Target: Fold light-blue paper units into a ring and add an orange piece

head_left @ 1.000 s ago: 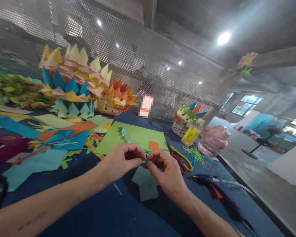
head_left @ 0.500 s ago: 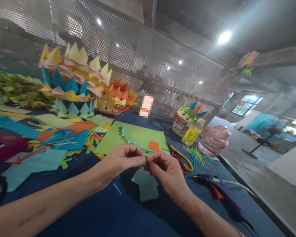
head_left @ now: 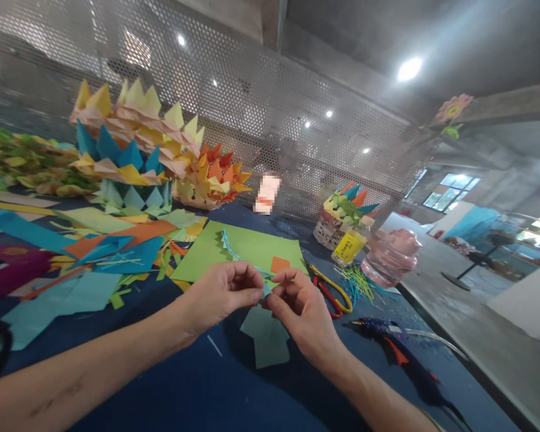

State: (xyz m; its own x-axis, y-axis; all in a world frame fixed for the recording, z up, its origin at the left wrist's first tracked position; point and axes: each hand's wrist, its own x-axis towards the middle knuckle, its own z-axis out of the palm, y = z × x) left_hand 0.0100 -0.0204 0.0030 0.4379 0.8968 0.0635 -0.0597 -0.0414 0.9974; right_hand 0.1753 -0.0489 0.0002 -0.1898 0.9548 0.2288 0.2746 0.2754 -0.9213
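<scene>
By the near edge of the green sheet (head_left: 256,243), my left hand (head_left: 218,294) and right hand (head_left: 306,309) pinch a blue scrap (head_left: 267,290); open table (head_left: 184,387) spreads toward me, scissors (head_left: 341,287) close right.

small folded light-blue paper piece (head_left: 267,290) between fingertips of my left hand (head_left: 229,289) and right hand (head_left: 300,303), above dark blue tabletop (head_left: 171,390). flat lime-green paper sheet (head_left: 200,255) on tabletop behind my hands; small orange paper square (head_left: 280,264) on it, thin curved light-blue paper strip (head_left: 232,254) over it, left of the square. pale blue-green cut paper (head_left: 270,345) below my hands, nearer me. right of my right hand: red and yellow loop-handled scissors (head_left: 338,284); further right, nearer me, dark blue plastic glue gun (head_left: 400,348). far left: multicoloured flat paper offcuts (head_left: 87,231).
</scene>
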